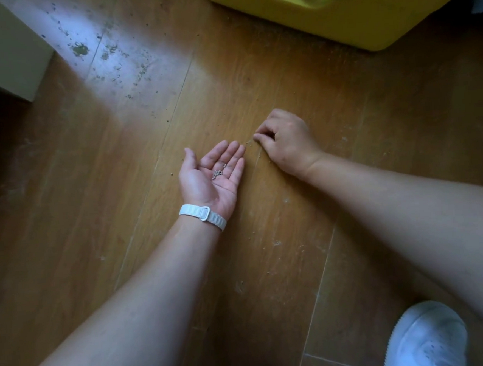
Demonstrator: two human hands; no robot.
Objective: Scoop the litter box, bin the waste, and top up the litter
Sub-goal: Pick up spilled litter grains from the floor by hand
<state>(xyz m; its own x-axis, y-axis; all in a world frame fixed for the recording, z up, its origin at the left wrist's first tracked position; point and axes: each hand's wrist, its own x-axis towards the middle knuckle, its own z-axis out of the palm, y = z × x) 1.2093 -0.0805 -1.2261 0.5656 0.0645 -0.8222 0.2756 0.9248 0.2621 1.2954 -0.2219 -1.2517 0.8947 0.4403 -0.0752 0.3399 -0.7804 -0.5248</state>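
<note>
The left hand (pixel 211 176) lies palm up and open with its fingers straight. A small heap of grey litter granules (pixel 218 172) rests in the hollow of the palm, and a white wristband (pixel 202 215) circles the wrist.

Just beside it, at 3 o'clock, the right hand (pixel 286 142) is palm down with its fingers curled under and its index tip touching the wooden floor (pixel 256 81). Whether it pinches a grain cannot be told. A few loose grains (pixel 248 145) lie on the floor between the two hands.

At 1 o'clock, well apart from the hands, stands the yellow litter box (pixel 351 18), cut off by the frame's top edge. At 11 o'clock, more spilled litter (pixel 105 55) speckles a bright patch of floor near a white cabinet (pixel 2 48). At 5 o'clock is a white shoe (pixel 425 338).
</note>
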